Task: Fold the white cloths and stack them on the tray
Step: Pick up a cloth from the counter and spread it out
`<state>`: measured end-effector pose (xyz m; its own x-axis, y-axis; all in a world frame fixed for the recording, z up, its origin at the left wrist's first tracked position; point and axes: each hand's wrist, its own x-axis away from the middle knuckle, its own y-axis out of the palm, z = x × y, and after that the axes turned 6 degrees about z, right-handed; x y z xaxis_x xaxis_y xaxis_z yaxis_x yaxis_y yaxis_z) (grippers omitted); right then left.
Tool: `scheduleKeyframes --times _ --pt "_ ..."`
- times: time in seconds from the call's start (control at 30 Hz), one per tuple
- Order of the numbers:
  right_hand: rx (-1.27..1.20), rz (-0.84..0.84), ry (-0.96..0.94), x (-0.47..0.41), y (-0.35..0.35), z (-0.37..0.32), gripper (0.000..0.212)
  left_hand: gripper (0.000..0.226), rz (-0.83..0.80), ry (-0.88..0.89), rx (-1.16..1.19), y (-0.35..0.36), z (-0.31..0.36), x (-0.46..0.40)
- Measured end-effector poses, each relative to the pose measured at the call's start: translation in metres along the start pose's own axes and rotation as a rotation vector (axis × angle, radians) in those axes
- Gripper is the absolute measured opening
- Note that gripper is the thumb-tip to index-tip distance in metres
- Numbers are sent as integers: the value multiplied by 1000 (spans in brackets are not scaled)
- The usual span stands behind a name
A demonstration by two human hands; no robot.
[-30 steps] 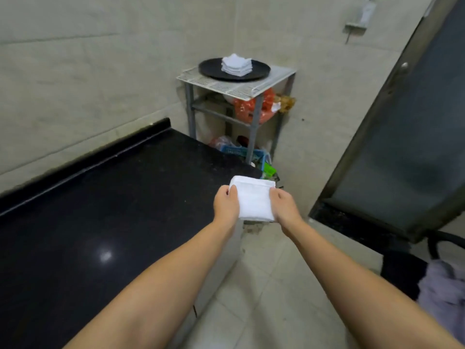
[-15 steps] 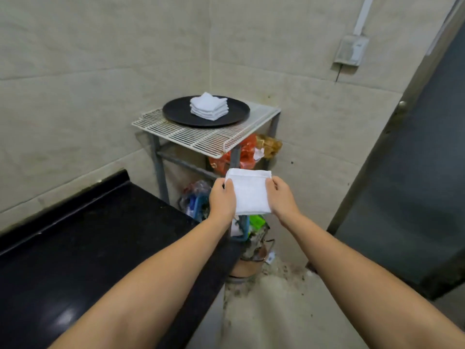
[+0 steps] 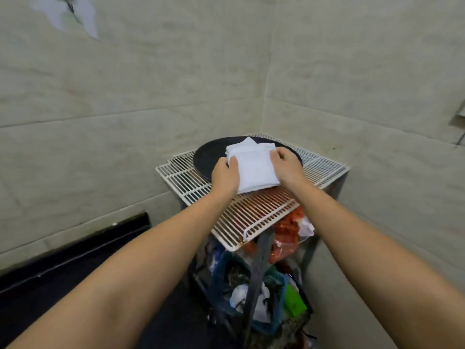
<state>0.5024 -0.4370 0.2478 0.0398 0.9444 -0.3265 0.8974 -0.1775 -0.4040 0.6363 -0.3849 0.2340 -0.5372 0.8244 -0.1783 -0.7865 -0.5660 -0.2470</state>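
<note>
Left hand point(image 3: 224, 176): pinches the folded white cloth point(image 3: 255, 172) at its left edge.
Right hand point(image 3: 286, 166): fingers curled over the cloth's right edge.
Cloth: held over the near rim of the black round tray point(image 3: 208, 157), overlapping the stack of folded cloths point(image 3: 247, 147).
Tray: on the white wire rack point(image 3: 261, 212), toward its far left corner.
Beneath rack: orange bag point(image 3: 285, 233).

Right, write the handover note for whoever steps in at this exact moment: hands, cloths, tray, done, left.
Left hand: grips the left edge of the folded cloth.
Right hand: grips its right edge.
The cloth is held over the stack of folded cloths on the black tray, which sits on the wire rack in the corner.
Done: this cloth is folded and several are already stacked.
Left: lower it squarely onto the stack and let go. No unfolded cloths are in view.
</note>
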Motion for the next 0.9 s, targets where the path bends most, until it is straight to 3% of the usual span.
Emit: scheduleKeyframes --times 0.1,0.2,0.4,0.6,0.9 --pt "-15 -77 -48 -63 6 17 24 34 76 0 -78 31 4 -43" --pt "15 -166 -89 -121 16 27 34 31 195 -23 -80 60 9 -74" --pt "161 -399 -211 -203 37 29 40 28 333 -170 -108 91 16 -119" --pt "216 -586 -253 -218 63 54 46 41 396 -265 -343 100 -8 -133" --pt "200 -629 -256 -223 72 68 46 43 391 -306 -501 100 -22 -132"
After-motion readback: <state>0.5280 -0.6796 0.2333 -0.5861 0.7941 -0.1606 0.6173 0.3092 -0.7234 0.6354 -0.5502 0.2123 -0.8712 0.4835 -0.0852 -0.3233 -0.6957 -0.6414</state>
